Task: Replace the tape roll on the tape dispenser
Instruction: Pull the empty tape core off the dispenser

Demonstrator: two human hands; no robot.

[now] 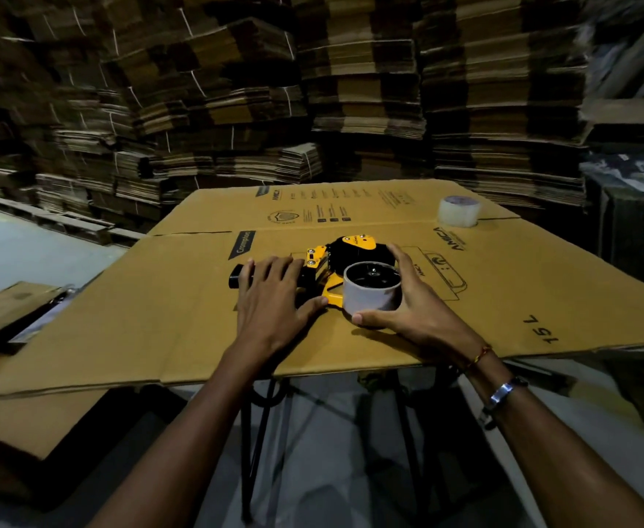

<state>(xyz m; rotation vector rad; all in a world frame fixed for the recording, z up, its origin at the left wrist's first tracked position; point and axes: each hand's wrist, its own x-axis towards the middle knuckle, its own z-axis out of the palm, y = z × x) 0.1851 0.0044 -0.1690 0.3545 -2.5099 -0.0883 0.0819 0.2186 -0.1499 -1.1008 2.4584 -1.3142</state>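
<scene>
A yellow and black tape dispenser lies on its side on a flattened cardboard sheet. My left hand presses down on its black handle, fingers spread over it. On the dispenser's hub sits a nearly bare grey cardboard core, upright with its open end facing up. My right hand wraps around that core, thumb at the near side and fingers at the far side. A full roll of clear tape stands apart at the far right of the sheet.
The cardboard sheet rests on a folding metal stand and overhangs it on all sides. Tall stacks of flattened cartons wall in the back and sides. A clipboard with a pen lies at the left.
</scene>
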